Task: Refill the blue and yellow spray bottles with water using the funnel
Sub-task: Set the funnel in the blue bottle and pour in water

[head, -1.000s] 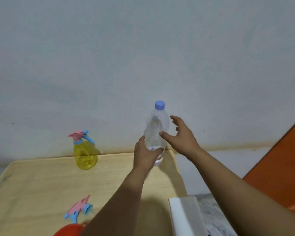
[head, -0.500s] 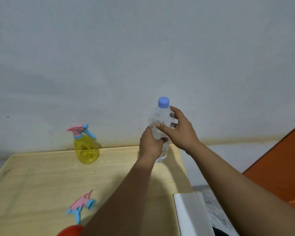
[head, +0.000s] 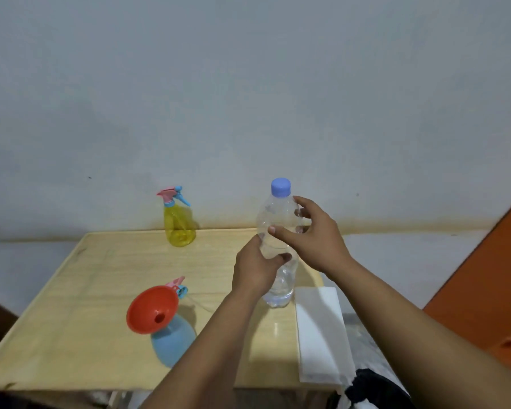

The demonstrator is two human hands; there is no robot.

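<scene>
On the wooden table (head: 71,335), toward its right edge, a clear water bottle (head: 279,278) stands upright with its lilac cap (head: 281,187) on. The left hand (head: 255,268) has its grip clamped round the bottle's middle, while the right hand (head: 313,237) curls thumb and fingers about the shoulder just under the cap. Near the front, the blue spray bottle (head: 171,340) stands open with the red funnel (head: 152,308) seated in its neck and leaning left; its pink-and-blue trigger head (head: 177,286) lies on the table just behind. The yellow spray bottle (head: 179,225) stands at the back by the wall, trigger head fitted, so it probably remains to be opened.

Risks from here: the thin bottle may buckle under a tight grip once the cap is off, spurting water. The tilted funnel could tip or overflow if the pour is fast. A white sheet (head: 319,335) beside the bottle would catch any spill.
</scene>
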